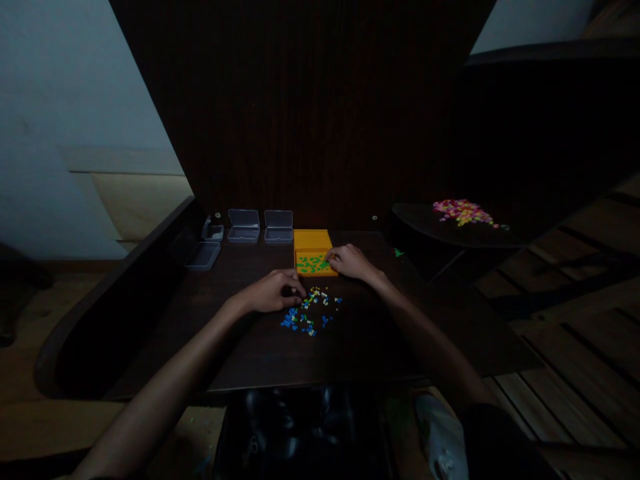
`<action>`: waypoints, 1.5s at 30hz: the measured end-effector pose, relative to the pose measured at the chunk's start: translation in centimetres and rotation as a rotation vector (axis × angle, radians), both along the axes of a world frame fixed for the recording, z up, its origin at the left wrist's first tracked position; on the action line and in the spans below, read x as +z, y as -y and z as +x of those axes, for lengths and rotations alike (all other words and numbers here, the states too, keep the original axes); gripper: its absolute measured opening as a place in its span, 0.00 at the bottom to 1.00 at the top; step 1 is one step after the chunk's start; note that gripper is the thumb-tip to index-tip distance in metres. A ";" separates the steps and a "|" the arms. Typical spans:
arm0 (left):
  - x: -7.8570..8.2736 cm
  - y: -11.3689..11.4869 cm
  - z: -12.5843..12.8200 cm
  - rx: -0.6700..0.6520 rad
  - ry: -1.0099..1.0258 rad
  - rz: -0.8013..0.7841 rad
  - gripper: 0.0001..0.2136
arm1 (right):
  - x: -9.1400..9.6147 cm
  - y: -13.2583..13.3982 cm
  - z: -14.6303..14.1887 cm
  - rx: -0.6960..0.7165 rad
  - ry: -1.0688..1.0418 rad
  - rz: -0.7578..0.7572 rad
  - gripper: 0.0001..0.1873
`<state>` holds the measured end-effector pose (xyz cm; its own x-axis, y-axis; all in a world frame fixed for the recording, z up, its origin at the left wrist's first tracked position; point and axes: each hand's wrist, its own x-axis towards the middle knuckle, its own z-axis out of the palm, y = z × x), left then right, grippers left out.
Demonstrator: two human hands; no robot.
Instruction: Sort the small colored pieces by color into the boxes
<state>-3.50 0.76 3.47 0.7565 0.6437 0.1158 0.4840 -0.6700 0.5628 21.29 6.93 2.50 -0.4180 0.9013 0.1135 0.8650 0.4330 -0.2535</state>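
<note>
Small green pieces lie scattered inside an open yellow box with its lid raised at the back. My right hand is over the box's right side, fingertips pinched together among the green pieces; what they hold is too small to make out. Close to the box's front left corner, my left hand rests at the edge of a loose pile of tiny blue, white, yellow and green pieces. Its thumb and fingers curl toward each other at the tips, and anything between them is hidden.
Several clear plastic cases stand open at the back left of the dark table. A heap of pink and yellow pieces sits on a shelf at right. A raised side board borders the table's left. A green bit lies below the shelf.
</note>
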 end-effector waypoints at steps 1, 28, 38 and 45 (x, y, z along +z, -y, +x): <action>-0.1 0.5 0.0 -0.039 -0.009 -0.020 0.08 | 0.1 0.5 -0.1 0.029 -0.041 -0.002 0.14; 0.4 1.0 1.9 -0.138 -0.141 0.004 0.08 | -0.8 8.7 -2.5 0.482 -0.066 -0.224 0.08; 1.5 -4.2 1.5 0.207 0.027 0.142 0.08 | -1.6 8.7 -2.4 0.483 -0.122 -0.178 0.08; -0.8 -7.2 2.5 0.460 0.006 0.123 0.09 | -2.5 9.1 -2.8 0.472 -0.162 -0.101 0.05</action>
